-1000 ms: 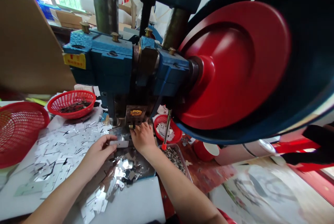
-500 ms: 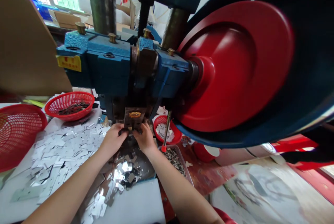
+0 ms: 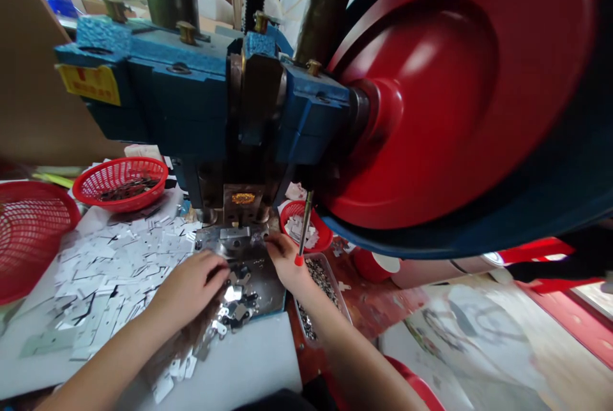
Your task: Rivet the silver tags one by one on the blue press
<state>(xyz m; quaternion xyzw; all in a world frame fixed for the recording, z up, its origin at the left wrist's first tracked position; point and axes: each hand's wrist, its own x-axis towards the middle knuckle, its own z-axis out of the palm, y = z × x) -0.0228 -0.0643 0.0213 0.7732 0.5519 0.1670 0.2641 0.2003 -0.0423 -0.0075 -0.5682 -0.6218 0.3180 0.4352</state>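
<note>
My left hand (image 3: 194,286) hovers beside the pile of small shiny metal pieces (image 3: 237,302) in front of the press, its thumb apart from its bent fingers and nothing seen between them. At the right end of the metal die (image 3: 234,235), my right hand (image 3: 286,261) has its fingertips pinched together; what they hold, if anything, is too small to make out. Above the die hangs the press's punch block (image 3: 242,203), with a gap between the two. Flat pale metal strips (image 3: 119,264) lie heaped to the left of my left hand.
The blue press body (image 3: 186,98) and its big red flywheel (image 3: 445,98) fill the upper view. Red baskets stand left, one holding dark parts (image 3: 129,189). Behind my right wrist are a red basket of pale pieces (image 3: 325,239), a clear tray of small parts (image 3: 323,277) and a red-tipped lever (image 3: 304,226).
Both hands have come away from under the punch: the left back and down towards the metal pieces, the right outward to the die's right end. The die now shows. The view has shifted closer.
</note>
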